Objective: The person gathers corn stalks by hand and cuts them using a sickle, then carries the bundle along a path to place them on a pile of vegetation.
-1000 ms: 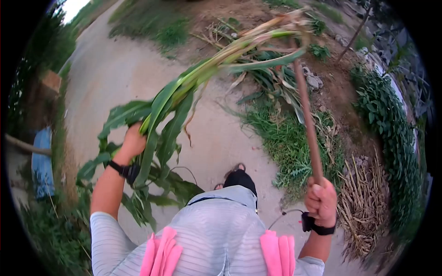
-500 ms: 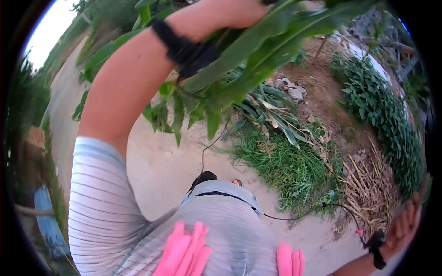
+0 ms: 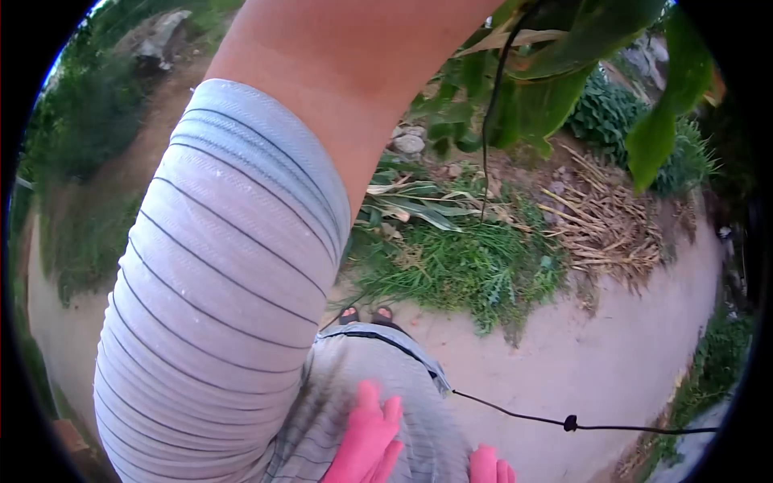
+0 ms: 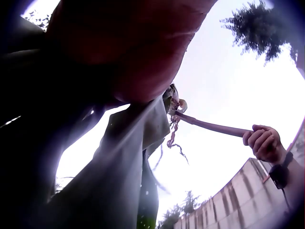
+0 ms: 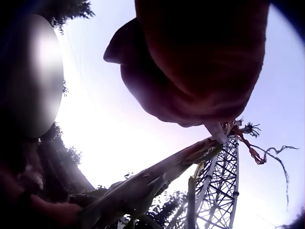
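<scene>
Green corn stalks (image 5: 138, 191) lie in the grip of my left hand (image 5: 62, 214), low in the right wrist view. That hand looms dark (image 4: 128, 52) in the left wrist view, above broad leaves (image 4: 119, 157). My right hand (image 4: 267, 143) has its fingers curled round a wooden handle (image 4: 214, 127), whose far end meets the stalks' root end (image 4: 174, 102). In the head view both hands are out of frame; leaves (image 3: 547, 97) hang at the upper right beyond my raised left forearm (image 3: 354, 72).
Cut leafy stalks (image 3: 427, 201) and grass (image 3: 475, 266) lie beside the concrete path (image 3: 564, 362). Dry stalks (image 3: 616, 229) are heaped to the right. A black cable (image 3: 515, 414) runs across the path. A lattice tower (image 5: 219, 186) rises behind the stalks.
My left arm has swung up and across to the right with the stalks. The right hand and handle have moved right, out of the head view. The view has turned over the path.
</scene>
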A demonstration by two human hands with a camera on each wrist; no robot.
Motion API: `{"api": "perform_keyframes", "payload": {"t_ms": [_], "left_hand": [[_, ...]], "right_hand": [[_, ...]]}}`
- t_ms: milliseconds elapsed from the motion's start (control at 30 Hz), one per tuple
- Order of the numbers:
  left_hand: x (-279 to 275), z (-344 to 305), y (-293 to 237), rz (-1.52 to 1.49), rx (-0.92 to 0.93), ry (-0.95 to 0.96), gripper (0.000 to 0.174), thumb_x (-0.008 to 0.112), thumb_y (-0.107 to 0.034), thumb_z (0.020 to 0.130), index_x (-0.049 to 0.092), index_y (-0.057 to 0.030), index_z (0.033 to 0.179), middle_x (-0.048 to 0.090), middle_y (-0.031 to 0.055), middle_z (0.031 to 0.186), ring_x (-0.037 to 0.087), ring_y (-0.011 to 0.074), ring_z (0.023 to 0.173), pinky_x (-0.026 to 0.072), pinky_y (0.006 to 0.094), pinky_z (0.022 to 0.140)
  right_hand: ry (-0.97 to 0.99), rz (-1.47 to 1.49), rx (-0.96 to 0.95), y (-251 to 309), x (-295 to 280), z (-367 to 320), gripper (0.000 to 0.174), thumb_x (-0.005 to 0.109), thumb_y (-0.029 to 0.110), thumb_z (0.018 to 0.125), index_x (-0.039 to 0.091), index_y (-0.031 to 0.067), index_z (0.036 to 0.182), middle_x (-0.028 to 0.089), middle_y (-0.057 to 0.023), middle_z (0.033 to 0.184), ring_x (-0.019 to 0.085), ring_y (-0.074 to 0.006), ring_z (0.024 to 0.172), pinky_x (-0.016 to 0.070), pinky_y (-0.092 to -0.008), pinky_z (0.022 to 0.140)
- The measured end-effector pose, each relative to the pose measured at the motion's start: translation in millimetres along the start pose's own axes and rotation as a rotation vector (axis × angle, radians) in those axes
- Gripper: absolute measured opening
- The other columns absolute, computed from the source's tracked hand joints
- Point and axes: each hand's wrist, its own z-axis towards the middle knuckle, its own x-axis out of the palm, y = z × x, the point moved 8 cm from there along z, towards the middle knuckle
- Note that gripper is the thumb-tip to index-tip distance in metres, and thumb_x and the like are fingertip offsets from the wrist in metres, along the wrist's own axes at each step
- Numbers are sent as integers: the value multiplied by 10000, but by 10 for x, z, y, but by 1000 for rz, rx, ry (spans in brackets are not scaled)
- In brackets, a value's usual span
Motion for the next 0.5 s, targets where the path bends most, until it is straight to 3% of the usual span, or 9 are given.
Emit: {"api": "perform_keyframes", "payload": {"t_ms": [200, 333, 367, 433, 500], "left_hand": [[105, 30, 709, 21, -110, -6, 383, 623, -301, 845, 684, -4, 1079, 692, 210, 1074, 671, 353, 986, 528, 425, 869], [-92, -672, 1757, 37, -438, -41, 378, 621, -309, 853, 687, -15, 1081, 693, 197, 1088, 671, 342, 990, 527, 416, 870], [-187, -1146, 1984, -402, -560, -364, 396, 648, -265, 856, 633, 9, 1141, 676, 219, 1103, 649, 373, 1016, 513, 435, 886], [-43, -2018, 2408, -866, -621, -729, 400, 663, -215, 869, 593, 1, 1198, 658, 238, 1115, 625, 402, 1047, 499, 444, 895], [132, -2798, 2786, -739, -645, -821, 261, 596, -143, 893, 613, -52, 1137, 672, 161, 986, 645, 333, 911, 518, 422, 816]], "right_hand": [[269, 54, 199, -390, 1339, 564, 185, 434, 180, 1020, 520, 22, 975, 450, 11, 656, 383, -76, 438, 300, -210, 359], [533, 79, 355, -824, 2669, 722, 190, 447, 182, 1017, 528, 11, 1008, 445, 17, 664, 380, -71, 441, 294, -207, 355], [591, 76, 387, -965, 3002, 709, 192, 450, 182, 1017, 530, 8, 1016, 444, 18, 666, 379, -70, 441, 292, -206, 354], [714, 66, 477, -1313, 3631, 616, 198, 456, 183, 1015, 534, 2, 1032, 441, 21, 670, 377, -67, 443, 289, -204, 351], [829, 67, 620, -1885, 4257, 471, 205, 462, 184, 1014, 537, -4, 1049, 439, 24, 673, 375, -65, 444, 286, -202, 349]]}}
